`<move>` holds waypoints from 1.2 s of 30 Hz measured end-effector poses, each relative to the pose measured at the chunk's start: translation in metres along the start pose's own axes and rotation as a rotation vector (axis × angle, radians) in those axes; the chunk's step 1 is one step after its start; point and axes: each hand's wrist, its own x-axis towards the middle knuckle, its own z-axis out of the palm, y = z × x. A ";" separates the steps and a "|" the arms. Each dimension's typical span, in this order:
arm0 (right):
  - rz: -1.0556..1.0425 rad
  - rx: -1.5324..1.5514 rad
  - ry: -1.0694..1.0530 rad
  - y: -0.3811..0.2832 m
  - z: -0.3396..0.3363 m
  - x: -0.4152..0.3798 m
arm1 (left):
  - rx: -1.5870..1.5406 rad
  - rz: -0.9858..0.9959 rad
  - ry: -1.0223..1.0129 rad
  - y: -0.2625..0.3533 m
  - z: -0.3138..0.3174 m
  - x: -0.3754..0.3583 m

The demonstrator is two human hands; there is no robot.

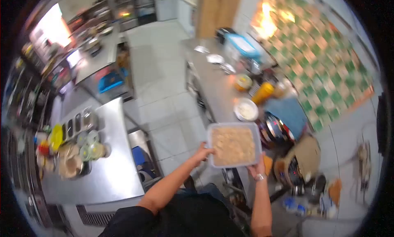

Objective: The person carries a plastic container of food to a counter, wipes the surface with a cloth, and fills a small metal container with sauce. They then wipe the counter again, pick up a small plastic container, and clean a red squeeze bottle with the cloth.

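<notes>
I grip the tub of beige food with both hands, left and right, above the floor.

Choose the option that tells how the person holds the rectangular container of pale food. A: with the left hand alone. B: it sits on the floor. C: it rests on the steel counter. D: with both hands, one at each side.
D: the left hand and right hand grip opposite sides of the container, held up in the air.
</notes>
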 end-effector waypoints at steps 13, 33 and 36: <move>0.324 -0.367 -0.274 0.073 0.146 0.038 | -0.032 0.341 0.068 0.016 -0.194 -0.139; 0.623 -0.366 -0.774 -0.005 0.518 0.416 | -0.364 0.327 0.553 0.250 -0.399 -0.014; 0.616 -0.415 -0.723 -0.020 0.567 0.462 | -0.458 0.328 0.600 0.283 -0.420 0.024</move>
